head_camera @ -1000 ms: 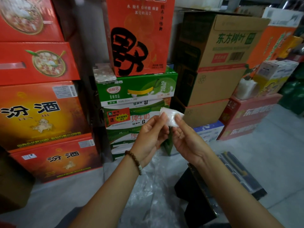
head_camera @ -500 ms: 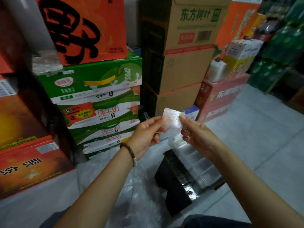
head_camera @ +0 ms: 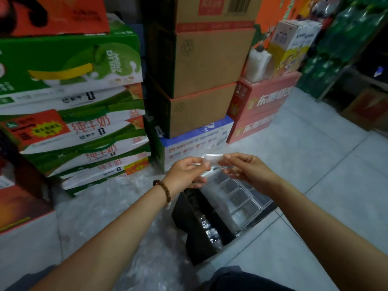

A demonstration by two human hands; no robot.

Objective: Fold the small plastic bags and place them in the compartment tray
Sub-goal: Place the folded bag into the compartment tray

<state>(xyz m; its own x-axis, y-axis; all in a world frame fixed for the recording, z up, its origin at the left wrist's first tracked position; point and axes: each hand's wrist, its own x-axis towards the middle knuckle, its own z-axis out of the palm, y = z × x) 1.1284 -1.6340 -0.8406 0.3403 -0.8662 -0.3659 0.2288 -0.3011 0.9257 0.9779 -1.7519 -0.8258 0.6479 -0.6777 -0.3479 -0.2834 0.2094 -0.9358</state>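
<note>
A small clear plastic bag [head_camera: 212, 159], folded into a narrow strip, is held in the air between both hands. My left hand [head_camera: 185, 173] pinches its left end and my right hand [head_camera: 244, 170] pinches its right end. Directly below the hands lies the clear compartment tray [head_camera: 241, 201], several of its cells visible, resting on a black box [head_camera: 196, 225] on the floor.
Sheets of clear plastic [head_camera: 117, 206] cover the floor to the left and in front. Stacked green milk cartons [head_camera: 73, 114], brown cardboard boxes [head_camera: 201, 66] and red boxes [head_camera: 260, 106] stand close behind. Grey floor tiles [head_camera: 325, 175] lie to the right.
The view tilted down and the hands lowered toward the tray. The bag went from a small square piece to a narrower strip held level between both hands.
</note>
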